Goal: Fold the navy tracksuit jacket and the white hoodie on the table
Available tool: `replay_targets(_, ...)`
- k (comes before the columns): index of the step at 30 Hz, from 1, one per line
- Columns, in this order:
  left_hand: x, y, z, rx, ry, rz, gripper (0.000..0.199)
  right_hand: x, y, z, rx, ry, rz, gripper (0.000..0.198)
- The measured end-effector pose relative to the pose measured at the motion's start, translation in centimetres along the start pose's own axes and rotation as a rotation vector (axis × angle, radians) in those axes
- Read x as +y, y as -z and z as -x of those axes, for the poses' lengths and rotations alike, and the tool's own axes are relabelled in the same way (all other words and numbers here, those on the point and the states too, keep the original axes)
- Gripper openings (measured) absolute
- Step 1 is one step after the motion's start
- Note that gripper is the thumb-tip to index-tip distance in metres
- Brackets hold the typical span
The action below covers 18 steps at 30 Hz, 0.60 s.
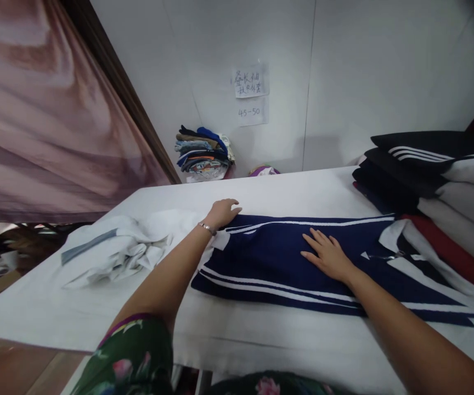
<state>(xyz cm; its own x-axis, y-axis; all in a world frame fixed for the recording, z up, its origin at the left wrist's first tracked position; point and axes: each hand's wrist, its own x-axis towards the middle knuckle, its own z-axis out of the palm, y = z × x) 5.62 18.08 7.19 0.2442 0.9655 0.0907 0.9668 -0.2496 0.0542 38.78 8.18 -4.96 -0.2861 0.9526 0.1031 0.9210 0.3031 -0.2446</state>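
Observation:
A navy zip-neck jacket (pixel 270 252) with white stripes along its long edges lies flat on the white table, its collar and zip pull to the right. My right hand (pixel 329 258) rests palm down on the middle of the jacket, fingers spread. At the jacket's far left corner is my left hand (pixel 223 213), its fingertips apart and touching the striped edge. Part of that hand's underside is hidden. To the left of the jacket lies a crumpled white garment (pixel 117 252) with a grey-blue band.
Dark, grey and red garments form a stack (pixel 422 181) at the right, close to the jacket's collar. Another pile of folded clothes (pixel 204 153) sits beyond the table's (pixel 298 189) far edge. A pink curtain (pixel 64 120) hangs left. Handwritten paper notes (pixel 250 82) are on the wall.

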Motion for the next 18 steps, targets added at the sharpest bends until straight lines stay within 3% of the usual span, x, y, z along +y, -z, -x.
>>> replay_targets(3, 1.7, -0.3, 2.9, 0.091, -0.235, 0.018, 0.033, 0.1, -0.1, 0.0, 0.004, 0.004, -0.007, 0.07)
replay_targets(4, 1.8, -0.7, 3.9, 0.095, -0.252, -0.003, 0.031, 0.1, -0.1, 0.0, 0.005, 0.004, -0.006, 0.07)
replay_targets(9, -0.9, -2.4, 6.2, -0.047, 0.046, -0.079, 0.03, -0.2, 0.2, 0.0, -0.006, -0.008, 0.002, 0.069)
replay_targets(12, -2.3, -2.5, 6.2, -0.145, 0.1, 0.014, 0.029, -0.3, 0.4, 0.0, -0.017, -0.014, 0.005, 0.068)
replay_targets(18, -3.1, -1.7, 3.8, -0.011, 0.106, 0.002, 0.025, -0.3, 0.3, 0.0, -0.019, -0.011, 0.012, 0.069)
